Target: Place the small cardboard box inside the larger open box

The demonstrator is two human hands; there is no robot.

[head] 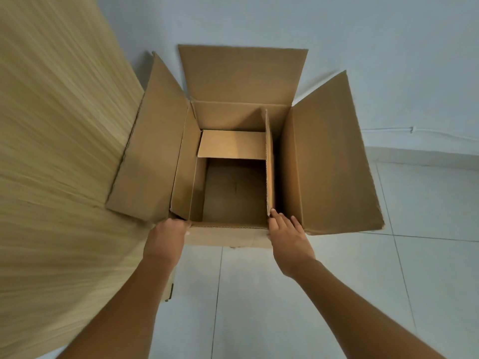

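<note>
The larger open box stands on the floor with its left, back and right flaps spread outward. The small cardboard box, also open, sits within its opening against the left side. A dark gap remains on the right. The small box's far flap is folded inward, its side flaps stand up, and its inside is empty. My left hand grips its near left corner. My right hand holds its near right corner, fingers laid along the edge.
A wood-grain panel rises close on the left, touching the big box's left flap. White floor tiles lie in front and to the right. A white wall with a thin cable is behind.
</note>
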